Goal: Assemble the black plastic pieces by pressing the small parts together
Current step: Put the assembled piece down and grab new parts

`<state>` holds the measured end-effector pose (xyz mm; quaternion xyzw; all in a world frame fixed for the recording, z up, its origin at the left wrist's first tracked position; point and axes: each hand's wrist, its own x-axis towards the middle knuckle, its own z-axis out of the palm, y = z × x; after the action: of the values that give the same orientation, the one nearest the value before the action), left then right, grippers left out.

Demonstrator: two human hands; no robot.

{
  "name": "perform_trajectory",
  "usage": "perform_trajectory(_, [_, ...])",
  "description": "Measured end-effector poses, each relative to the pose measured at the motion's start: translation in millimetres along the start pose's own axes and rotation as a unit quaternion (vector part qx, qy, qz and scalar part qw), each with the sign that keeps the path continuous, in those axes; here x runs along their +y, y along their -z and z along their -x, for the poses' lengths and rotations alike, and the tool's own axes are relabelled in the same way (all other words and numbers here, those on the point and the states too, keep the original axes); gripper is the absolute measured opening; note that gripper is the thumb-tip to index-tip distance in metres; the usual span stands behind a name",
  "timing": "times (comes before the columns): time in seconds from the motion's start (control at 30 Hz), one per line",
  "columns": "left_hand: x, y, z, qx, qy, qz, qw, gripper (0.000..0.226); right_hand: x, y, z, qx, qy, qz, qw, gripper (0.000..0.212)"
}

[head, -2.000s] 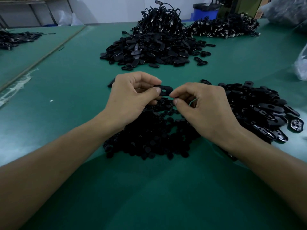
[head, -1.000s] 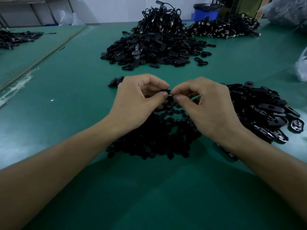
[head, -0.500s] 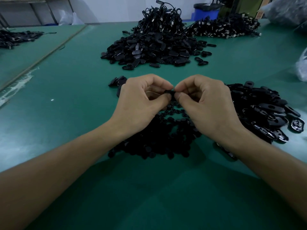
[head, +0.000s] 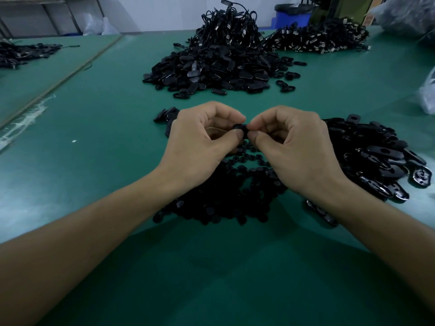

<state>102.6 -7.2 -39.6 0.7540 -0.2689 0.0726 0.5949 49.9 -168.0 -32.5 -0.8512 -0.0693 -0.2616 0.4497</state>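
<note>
Reaching over a heap of small black parts (head: 223, 198) on the green table (head: 94, 118), the left hand (head: 200, 142) and right hand (head: 296, 147) meet, each pinching one small black piece (head: 240, 128) between thumb and forefinger. Larger oval pieces (head: 376, 156) lie just right; farther off, another black heap (head: 211, 69), then cables (head: 317, 41)

Factory assembly workshop. Long green-matted surface (head: 94, 161) carries bulk heaps of identical black plastic parts (head: 211, 69) and a tangle of cables (head: 317, 41) with metal plugs. Blue bin (head: 292, 18) and a plastic bag (head: 400, 17) of stock stand behind.
</note>
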Motion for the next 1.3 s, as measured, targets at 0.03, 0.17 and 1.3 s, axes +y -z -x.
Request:
perform_trajectory(0.03, [-0.5, 0.1, 0.1, -0.003, 0.003, -0.001, 1.0, 0.017, -0.1, -0.4, 0.1, -0.003, 0.002, 0.002, 1.0, 0.029])
perform_trajectory(0.17, [0.0, -1.2, 1.4, -0.003, 0.002, -0.014, 1.0, 0.018, 0.6, -1.3, 0.1, -0.002, -0.004, 0.012, 1.0, 0.028])
perform_trajectory(1.3, [0.3, 5.3, -0.4, -0.037, 0.019, 0.003, 0.999, 0.026, 9.5, 6.3, -5.1, -0.049, -0.048, -0.019, 0.997, 0.015])
